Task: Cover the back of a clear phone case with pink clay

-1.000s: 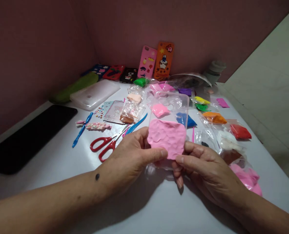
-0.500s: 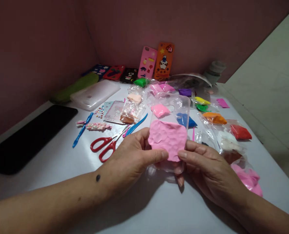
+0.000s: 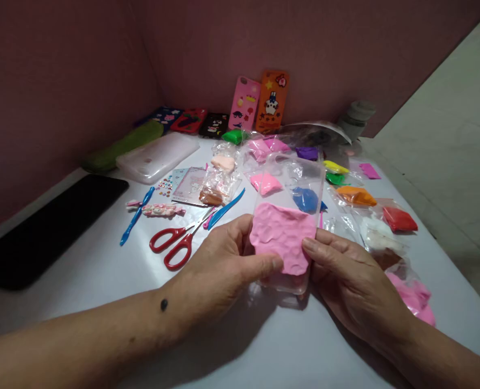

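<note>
A clear phone case (image 3: 282, 181) is held up over the table between my two hands, its upper part see-through. Flattened pink clay (image 3: 282, 237) with a dimpled surface covers its lower middle. My left hand (image 3: 224, 254) grips the case from the left, thumb lying on the clay's lower edge and fingers behind. On the other side my right hand (image 3: 341, 265) pinches the right edge, thumb tip on the clay's border. The fingers behind the case are mostly hidden.
Left lie red-handled scissors (image 3: 179, 243), a blue modelling tool (image 3: 137, 216) and a black phone-like slab (image 3: 57, 227). Clay packets, such as an orange one (image 3: 357, 196) and a red one (image 3: 400, 218), spread right. Decorated cases, including an orange one (image 3: 272, 101), lean on the wall.
The case with the clay has shifted slightly right and tilted a little. My right thumb has moved up along the clay's right edge; the left thumb stays low on the clay.
</note>
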`<state>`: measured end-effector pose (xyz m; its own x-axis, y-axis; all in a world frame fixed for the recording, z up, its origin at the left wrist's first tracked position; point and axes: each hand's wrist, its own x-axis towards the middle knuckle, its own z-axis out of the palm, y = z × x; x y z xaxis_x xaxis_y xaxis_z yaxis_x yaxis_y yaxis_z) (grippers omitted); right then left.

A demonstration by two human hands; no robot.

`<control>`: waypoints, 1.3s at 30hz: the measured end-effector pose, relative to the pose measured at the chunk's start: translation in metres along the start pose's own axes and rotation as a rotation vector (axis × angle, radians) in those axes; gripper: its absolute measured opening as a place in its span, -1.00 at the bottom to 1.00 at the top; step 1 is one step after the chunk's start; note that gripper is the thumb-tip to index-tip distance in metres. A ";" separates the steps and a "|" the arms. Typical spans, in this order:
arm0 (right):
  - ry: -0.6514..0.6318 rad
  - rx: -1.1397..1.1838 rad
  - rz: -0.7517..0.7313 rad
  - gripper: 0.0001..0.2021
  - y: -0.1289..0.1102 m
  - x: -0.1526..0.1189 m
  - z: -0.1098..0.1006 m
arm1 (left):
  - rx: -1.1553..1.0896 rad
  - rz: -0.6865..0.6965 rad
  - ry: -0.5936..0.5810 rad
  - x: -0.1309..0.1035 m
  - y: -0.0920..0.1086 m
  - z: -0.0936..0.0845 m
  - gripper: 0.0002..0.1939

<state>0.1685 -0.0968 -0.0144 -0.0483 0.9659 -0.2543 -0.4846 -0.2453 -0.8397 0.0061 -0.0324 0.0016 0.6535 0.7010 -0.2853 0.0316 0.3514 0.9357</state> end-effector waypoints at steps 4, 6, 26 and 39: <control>0.012 0.033 0.013 -0.92 0.000 0.000 0.000 | -0.030 -0.019 -0.013 0.000 -0.002 0.001 -0.79; 0.017 0.043 0.017 -0.90 0.000 -0.001 0.000 | -0.055 -0.022 -0.017 0.000 -0.002 0.002 -0.78; -0.007 -0.132 -0.033 -0.66 0.001 -0.004 -0.006 | 0.023 -0.018 0.002 0.000 -0.002 0.002 -0.82; -0.040 0.051 0.013 -0.78 0.002 -0.001 -0.002 | -0.095 -0.013 -0.047 0.001 -0.008 0.004 -0.80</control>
<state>0.1696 -0.0985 -0.0166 -0.0897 0.9654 -0.2447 -0.5279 -0.2544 -0.8103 0.0099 -0.0371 -0.0048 0.6882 0.6670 -0.2855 -0.0299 0.4192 0.9074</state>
